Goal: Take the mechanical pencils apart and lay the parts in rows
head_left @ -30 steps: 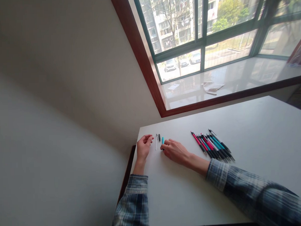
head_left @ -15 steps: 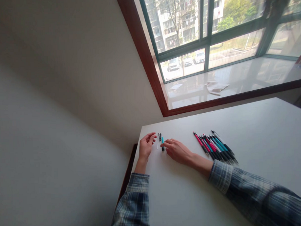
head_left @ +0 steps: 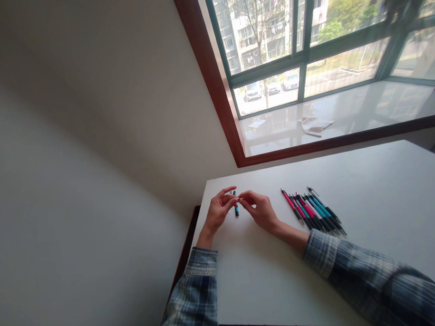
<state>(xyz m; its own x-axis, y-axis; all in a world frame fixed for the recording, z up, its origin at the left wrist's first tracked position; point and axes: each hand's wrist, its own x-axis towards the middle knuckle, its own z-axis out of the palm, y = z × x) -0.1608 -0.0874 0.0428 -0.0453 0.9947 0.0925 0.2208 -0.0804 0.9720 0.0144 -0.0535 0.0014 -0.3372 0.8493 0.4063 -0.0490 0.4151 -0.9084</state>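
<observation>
My left hand [head_left: 219, 209] and my right hand [head_left: 261, 210] meet over the far left part of the table, thumb and fingertips of each pinched together. Whatever is between the fingertips is too small to make out. Just below them on the table lies a teal and black pen barrel [head_left: 237, 211], partly covered by the fingers. A small black pen part [head_left: 234, 193] shows behind the left fingers. The thin white refill is mostly hidden by my left hand.
To the right of my hands, a row of several pens [head_left: 314, 212] in red, teal, white and black lies on the white table [head_left: 264, 285]. A window with a red-brown frame [head_left: 240, 160] rises behind the table. A cloth [head_left: 314, 125] lies on the sill. A wall [head_left: 97, 186] stands at the left.
My right hand has lifted from the teal barrel and moved up to my left hand. Both hands' fingertips have come together in pinches. The refill has become mostly hidden.
</observation>
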